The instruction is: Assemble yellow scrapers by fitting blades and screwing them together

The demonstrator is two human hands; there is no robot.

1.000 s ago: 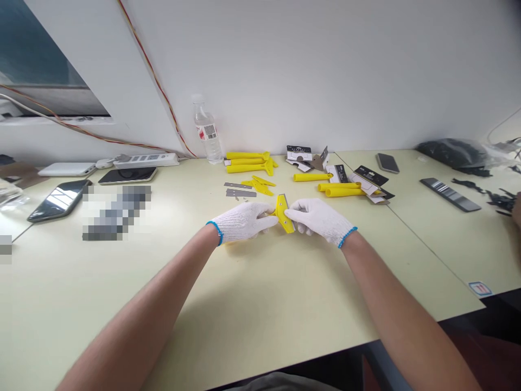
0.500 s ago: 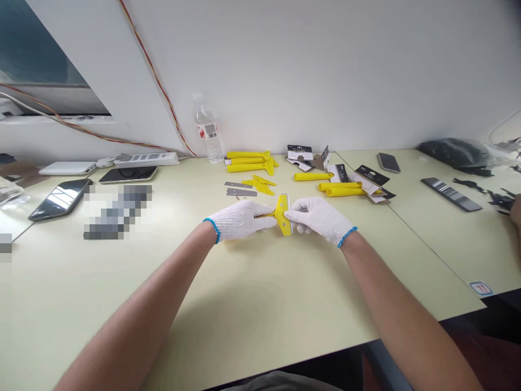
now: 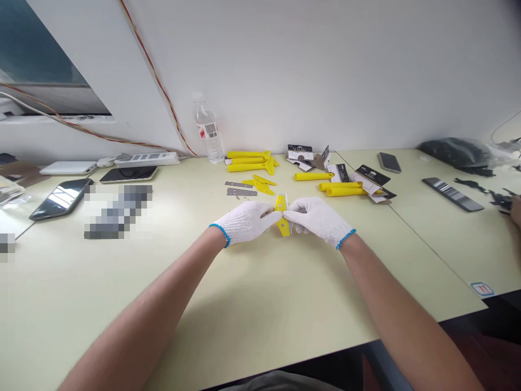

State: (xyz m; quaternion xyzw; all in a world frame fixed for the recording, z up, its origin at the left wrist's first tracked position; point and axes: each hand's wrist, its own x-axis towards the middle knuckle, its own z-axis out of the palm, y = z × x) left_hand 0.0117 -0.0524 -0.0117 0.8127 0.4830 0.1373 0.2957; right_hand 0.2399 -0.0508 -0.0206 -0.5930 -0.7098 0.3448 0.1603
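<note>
A yellow scraper [image 3: 282, 224] with a metal edge on its right side is held between my two gloved hands, over the table. My left hand [image 3: 253, 221] is closed on it from the left, thumb laid on the head. From the right, the thumb and fingers of my right hand [image 3: 315, 217] pinch the head by its metal edge. Just beyond the hands lie flat grey blades [image 3: 241, 192] and loose yellow head plates [image 3: 260, 184]. Farther back, several yellow scraper handles [image 3: 248, 161] lie side by side.
Yellow tube handles [image 3: 342, 188] and black-and-white cards [image 3: 368, 179] lie at the back right. A water bottle [image 3: 209, 133] stands by the wall. Phones [image 3: 61, 199] and a power strip [image 3: 146, 158] are on the left. Another person's hand [image 3: 516, 209] shows at the right edge.
My left hand has slid right along the scraper, its thumb now on the head. The right hand keeps its pinch, nearly in place.
</note>
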